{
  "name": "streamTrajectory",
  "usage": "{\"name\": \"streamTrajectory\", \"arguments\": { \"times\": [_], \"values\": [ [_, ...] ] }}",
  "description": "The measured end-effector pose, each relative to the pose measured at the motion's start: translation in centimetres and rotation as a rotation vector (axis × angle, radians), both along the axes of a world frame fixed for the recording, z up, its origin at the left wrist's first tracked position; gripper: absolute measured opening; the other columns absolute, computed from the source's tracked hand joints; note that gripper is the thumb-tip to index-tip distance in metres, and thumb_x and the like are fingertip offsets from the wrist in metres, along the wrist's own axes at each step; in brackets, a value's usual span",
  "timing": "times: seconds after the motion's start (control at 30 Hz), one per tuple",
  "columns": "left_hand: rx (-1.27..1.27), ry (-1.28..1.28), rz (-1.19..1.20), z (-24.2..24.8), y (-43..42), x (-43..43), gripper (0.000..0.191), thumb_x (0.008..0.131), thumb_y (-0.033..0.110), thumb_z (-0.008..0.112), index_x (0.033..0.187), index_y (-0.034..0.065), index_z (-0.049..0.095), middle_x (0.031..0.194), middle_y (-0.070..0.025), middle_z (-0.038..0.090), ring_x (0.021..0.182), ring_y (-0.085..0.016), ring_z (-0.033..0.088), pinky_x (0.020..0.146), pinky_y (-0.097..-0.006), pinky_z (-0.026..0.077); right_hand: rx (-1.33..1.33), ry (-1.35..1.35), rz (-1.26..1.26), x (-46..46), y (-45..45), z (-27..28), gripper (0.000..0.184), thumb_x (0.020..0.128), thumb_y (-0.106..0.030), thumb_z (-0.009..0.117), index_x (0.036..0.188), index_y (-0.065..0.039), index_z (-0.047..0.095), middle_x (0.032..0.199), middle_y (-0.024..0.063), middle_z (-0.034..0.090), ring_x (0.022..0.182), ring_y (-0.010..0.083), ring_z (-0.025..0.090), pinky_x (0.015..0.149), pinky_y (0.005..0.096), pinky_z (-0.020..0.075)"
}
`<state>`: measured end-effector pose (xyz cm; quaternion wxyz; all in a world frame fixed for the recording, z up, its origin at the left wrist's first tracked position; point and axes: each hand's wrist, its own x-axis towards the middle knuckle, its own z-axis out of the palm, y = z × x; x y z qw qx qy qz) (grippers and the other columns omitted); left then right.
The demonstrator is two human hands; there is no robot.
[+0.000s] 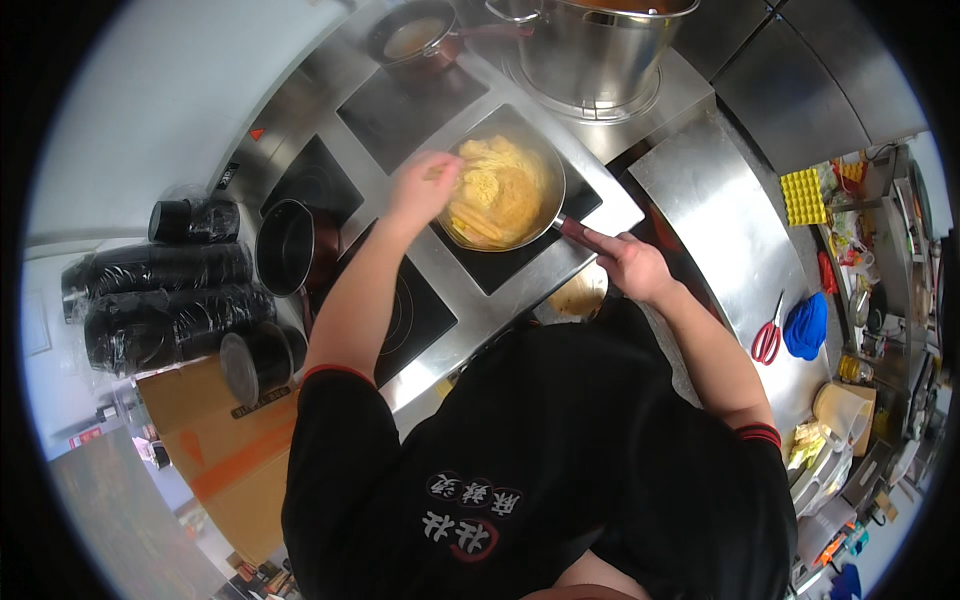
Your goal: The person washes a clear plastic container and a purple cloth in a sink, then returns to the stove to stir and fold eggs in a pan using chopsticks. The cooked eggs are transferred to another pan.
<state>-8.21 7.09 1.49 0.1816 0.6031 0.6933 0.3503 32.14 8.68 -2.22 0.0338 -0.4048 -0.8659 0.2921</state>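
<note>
A metal pan (pixel 562 180) with a dark red handle (pixel 579 232) sits on a black cooktop plate. It holds noodles (pixel 481 187), yellowish pieces and broth, with steam over them. My right hand (pixel 637 268) is closed around the handle. At the pan's left rim, my left hand (pixel 426 186) grips a thin tan utensil (pixel 433 173); its kind is unclear, and its far end cannot be made out in the steam.
Farther back are a second pan (pixel 414 37) and a large steel pot (pixel 592 60). An empty saucepan (pixel 285 247) and wrapped black containers (pixel 172 270) stand at left, above a cardboard box (pixel 225 457). Red-handled scissors (pixel 766 343) and a blue cloth-like item (pixel 806 328) lie on the right counter.
</note>
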Motion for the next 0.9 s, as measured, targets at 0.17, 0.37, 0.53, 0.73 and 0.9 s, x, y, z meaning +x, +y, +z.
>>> {"name": "streamTrajectory", "arguments": {
  "times": [0.17, 0.37, 0.53, 0.73, 0.9],
  "values": [
    [-0.254, -0.159, 0.193, 1.9, -5.1, -2.4, 0.025, 0.103, 0.023, 0.072, 0.106, -0.0018, 0.075, 0.096, -0.0117, 0.078, 0.085, -0.018, 0.075, 0.078, -0.0312, 0.059, -0.038, -0.043, 0.003, -0.2, 0.7, -0.2, 0.055, 0.098, -0.025, 0.07, 0.151, -0.032, 0.06, 0.111, 0.0142, 0.07, 0.099, 0.0364, 0.072, 0.09, 0.0455, 0.0595],
    [0.151, -0.513, 0.382, 6.1, -9.0, -0.2, 0.022, 0.107, 0.016, 0.064, 0.106, -0.005, 0.071, 0.094, -0.0144, 0.077, 0.077, -0.019, 0.077, 0.069, -0.0291, 0.064, -0.048, 0.006, 0.038, 0.2, 1.3, -0.3, 0.055, 0.097, -0.023, 0.071, 0.151, -0.027, 0.06, 0.111, 0.0137, 0.071, 0.1, 0.0363, 0.072, 0.09, 0.0453, 0.0597],
    [0.004, -0.35, 0.101, 2.7, -8.2, 7.8, 0.01, 0.104, 0.008, 0.068, 0.106, 0.0, 0.073, 0.099, -0.0051, 0.071, 0.087, -0.016, 0.073, 0.077, -0.0303, 0.062, -0.027, 0.015, 0.082, 0.2, 1.4, -0.4, 0.056, 0.097, -0.023, 0.071, 0.152, -0.025, 0.059, 0.111, 0.0144, 0.071, 0.098, 0.0366, 0.073, 0.089, 0.0453, 0.0608],
    [0.288, 0.06, -0.063, 0.5, -9.1, 9.5, 0.011, 0.09, 0.005, 0.081, 0.097, 0.0007, 0.073, 0.091, -0.0137, 0.068, 0.077, -0.026, 0.069, 0.069, -0.0312, 0.055, -0.008, 0.064, 0.085, 0.5, 1.6, -0.8, 0.055, 0.096, -0.024, 0.071, 0.151, -0.025, 0.059, 0.107, 0.013, 0.07, 0.092, 0.0351, 0.074, 0.081, 0.0455, 0.0613],
    [0.328, 0.315, -0.174, 0.8, -9.5, 6.8, 0.019, 0.085, 0.011, 0.086, 0.096, 0.0033, 0.073, 0.091, -0.0101, 0.069, 0.073, -0.027, 0.069, 0.063, -0.0344, 0.056, 0.012, 0.06, 0.072, 0.5, 1.3, -0.8, 0.056, 0.096, -0.024, 0.07, 0.151, -0.026, 0.059, 0.105, 0.0127, 0.07, 0.089, 0.0352, 0.074, 0.078, 0.0451, 0.0612]
  ]
}}
